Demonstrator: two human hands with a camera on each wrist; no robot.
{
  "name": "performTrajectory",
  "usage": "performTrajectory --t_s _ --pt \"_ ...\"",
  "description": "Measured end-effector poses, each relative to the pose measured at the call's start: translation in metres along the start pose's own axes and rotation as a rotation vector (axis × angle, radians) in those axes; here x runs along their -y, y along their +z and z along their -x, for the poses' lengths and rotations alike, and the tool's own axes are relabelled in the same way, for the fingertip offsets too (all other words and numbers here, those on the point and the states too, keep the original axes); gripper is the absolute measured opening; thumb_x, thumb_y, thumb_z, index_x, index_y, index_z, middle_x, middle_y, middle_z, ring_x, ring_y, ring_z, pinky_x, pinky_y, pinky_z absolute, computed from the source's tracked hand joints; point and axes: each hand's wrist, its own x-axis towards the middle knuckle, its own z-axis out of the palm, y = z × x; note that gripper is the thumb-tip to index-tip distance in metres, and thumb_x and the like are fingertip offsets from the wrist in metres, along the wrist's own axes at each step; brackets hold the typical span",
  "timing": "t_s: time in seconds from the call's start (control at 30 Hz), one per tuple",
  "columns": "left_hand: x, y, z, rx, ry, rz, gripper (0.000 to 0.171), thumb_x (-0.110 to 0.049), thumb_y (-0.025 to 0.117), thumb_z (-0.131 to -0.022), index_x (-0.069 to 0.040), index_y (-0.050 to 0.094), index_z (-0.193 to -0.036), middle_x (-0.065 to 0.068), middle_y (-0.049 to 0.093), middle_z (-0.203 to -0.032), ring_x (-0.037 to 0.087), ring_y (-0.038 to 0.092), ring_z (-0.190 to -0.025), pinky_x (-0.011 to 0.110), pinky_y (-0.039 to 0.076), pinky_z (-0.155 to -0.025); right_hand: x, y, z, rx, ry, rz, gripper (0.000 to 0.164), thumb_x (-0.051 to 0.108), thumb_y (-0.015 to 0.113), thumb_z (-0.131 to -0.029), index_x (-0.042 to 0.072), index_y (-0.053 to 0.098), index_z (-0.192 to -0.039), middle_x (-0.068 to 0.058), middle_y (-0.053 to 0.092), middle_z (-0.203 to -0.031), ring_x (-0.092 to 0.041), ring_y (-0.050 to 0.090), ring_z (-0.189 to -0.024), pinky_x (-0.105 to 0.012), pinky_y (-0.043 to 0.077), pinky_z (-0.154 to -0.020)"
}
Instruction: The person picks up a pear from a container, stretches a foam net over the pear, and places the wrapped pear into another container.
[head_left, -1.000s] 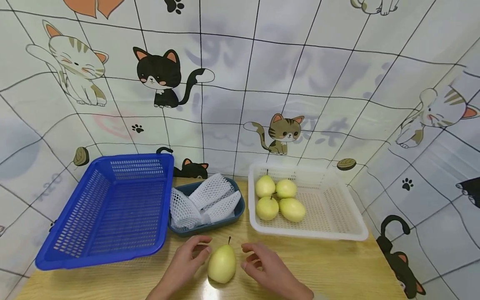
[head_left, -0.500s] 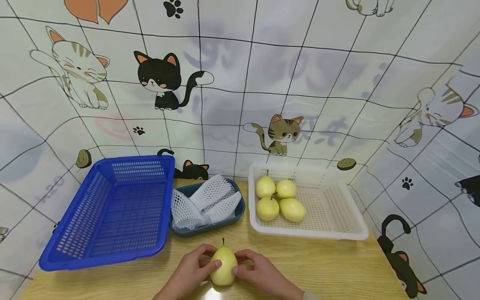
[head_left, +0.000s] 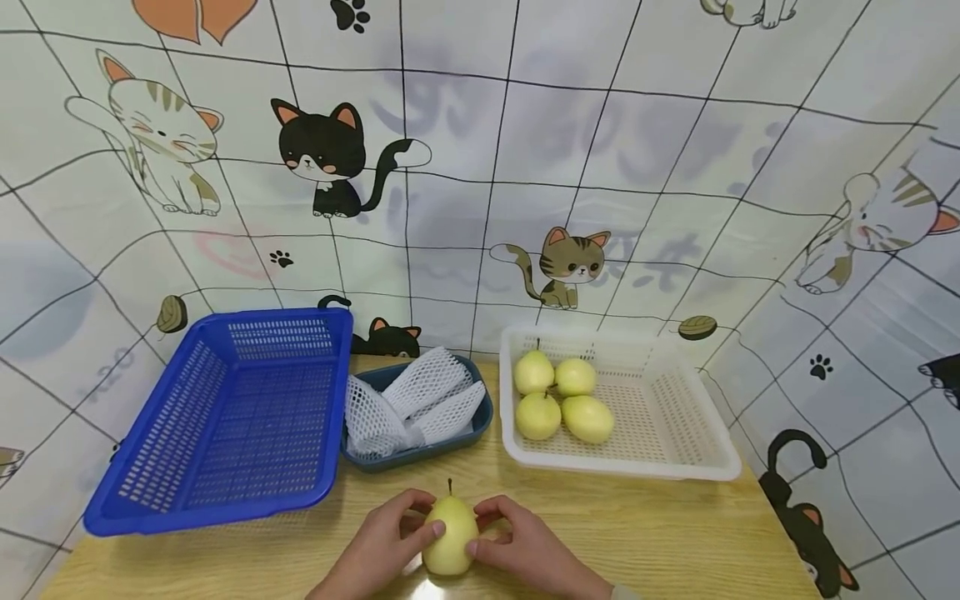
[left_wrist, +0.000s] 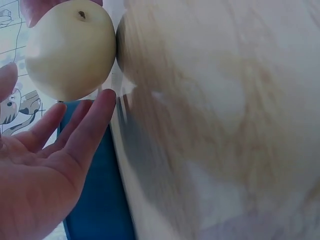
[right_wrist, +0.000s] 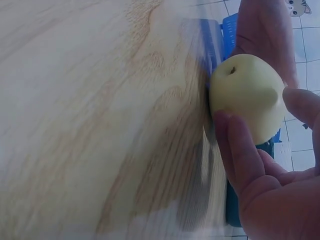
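Hands (head_left: 382, 537) holding pear (head_left: 452, 546), wood-grain table (head_left: 660, 533), cat-print backdrop (head_left: 442, 200)

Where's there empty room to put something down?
Bare table shows right of the right hand, in front of the white basket, and left of the left hand, in front of the blue basket, which looks empty. It's crowded where both hands hold a pear; nets mostly fill the small tray.

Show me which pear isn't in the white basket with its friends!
It's the pear between the left hand and the right hand. The other four pears sit together inside the white basket.
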Motion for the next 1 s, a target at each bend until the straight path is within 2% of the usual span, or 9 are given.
performTrajectory --t_s 0.17,0.23,0.33,0.43,0.5,0.63,0.73,0.87,1.0 --pt "-0.008 -0.006 -0.001 -0.081 0.031 -0.059 0.045 -0.036 0.07 -0.1 -0.001 0.063 -0.129 0.014 0.068 -0.124 0.027 0.07 -0.105 0.034 0.059 -0.084 0.002 -0.007 0.005 -0.026 0.031 -0.016 0.049 0.027 0.074 -0.096 0.001 0.057 -0.134 -0.011 0.063 -0.124 -0.023 0.067 -0.098 -0.03 0.057 -0.079" --pt "-0.014 -0.01 -0.003 -0.162 0.057 -0.077 0.037 -0.03 0.071 -0.1 -0.003 0.066 -0.124 0.011 0.07 -0.119 0.026 0.071 -0.103 0.032 0.058 -0.083 0.003 -0.011 0.007 -0.045 0.04 -0.019 0.048 0.026 0.073 -0.097 0.0 0.058 -0.134 -0.013 0.062 -0.125 -0.023 0.068 -0.095 -0.032 0.057 -0.075" --pt "-0.026 -0.017 -0.009 -0.299 0.144 -0.115 0.02 -0.015 0.073 -0.097 -0.008 0.071 -0.115 0.005 0.073 -0.112 0.021 0.071 -0.099 0.029 0.059 -0.081 0.007 -0.017 0.011 -0.079 0.032 0.007 0.043 0.025 0.071 -0.098 0.0 0.06 -0.131 -0.015 0.062 -0.128 -0.022 0.067 -0.095 -0.032 0.057 -0.072" --pt "-0.036 -0.026 -0.019 -0.414 0.267 -0.262 0.02 -0.005 0.077 -0.092 -0.013 0.073 -0.11 -0.003 0.073 -0.108 0.014 0.07 -0.097 0.031 0.059 -0.081 0.011 -0.022 0.014 -0.103 0.004 0.054 0.037 0.024 0.069 -0.099 0.001 0.063 -0.128 -0.015 0.064 -0.127 -0.021 0.067 -0.095 -0.03 0.056 -0.072" --pt "-0.04 -0.031 -0.027 -0.468 0.367 -0.404 0.023 -0.004 0.078 -0.09 -0.013 0.074 -0.11 -0.004 0.071 -0.11 0.016 0.069 -0.101 0.036 0.058 -0.084 0.014 -0.025 0.016 -0.113 -0.024 0.085 0.035 0.023 0.068 -0.1 0.002 0.064 -0.126 -0.014 0.066 -0.125 -0.019 0.067 -0.095 -0.029 0.055 -0.073" --pt "-0.046 -0.036 -0.044 -0.482 0.488 -0.605 0.027 -0.007 0.079 -0.091 -0.009 0.071 -0.116 0.004 0.067 -0.121 0.026 0.064 -0.114 0.047 0.053 -0.094 0.017 -0.032 0.02 -0.14 -0.067 0.118 0.031 0.023 0.068 -0.1 0.003 0.067 -0.123 -0.014 0.068 -0.123 -0.017 0.069 -0.097 -0.026 0.054 -0.077" --pt "-0.048 -0.035 -0.055 -0.452 0.481 -0.686 0.029 -0.012 0.077 -0.094 -0.007 0.069 -0.122 0.009 0.063 -0.126 0.03 0.062 -0.117 0.05 0.052 -0.096 0.018 -0.037 0.024 -0.159 -0.073 0.117 0.031 0.025 0.067 -0.101 0.003 0.067 -0.124 -0.014 0.067 -0.124 -0.018 0.069 -0.103 -0.026 0.055 -0.08" --pt "-0.049 -0.032 -0.069 -0.42 0.393 -0.724 0.034 -0.02 0.075 -0.097 -0.006 0.066 -0.126 0.01 0.063 -0.126 0.03 0.063 -0.114 0.049 0.053 -0.094 0.018 -0.041 0.028 -0.18 -0.082 0.109 0.033 0.025 0.067 -0.102 0.002 0.066 -0.126 -0.015 0.066 -0.126 -0.022 0.069 -0.107 -0.027 0.055 -0.081" --pt "-0.047 -0.028 -0.082 -0.426 0.329 -0.743 0.039 -0.02 0.081 -0.092 -0.004 0.066 -0.124 0.013 0.066 -0.119 0.031 0.066 -0.104 0.048 0.056 -0.087 0.017 -0.045 0.032 -0.192 -0.088 0.084 0.032 0.021 0.066 -0.102 0.001 0.065 -0.127 -0.015 0.065 -0.127 -0.024 0.068 -0.109 -0.027 0.055 -0.082"
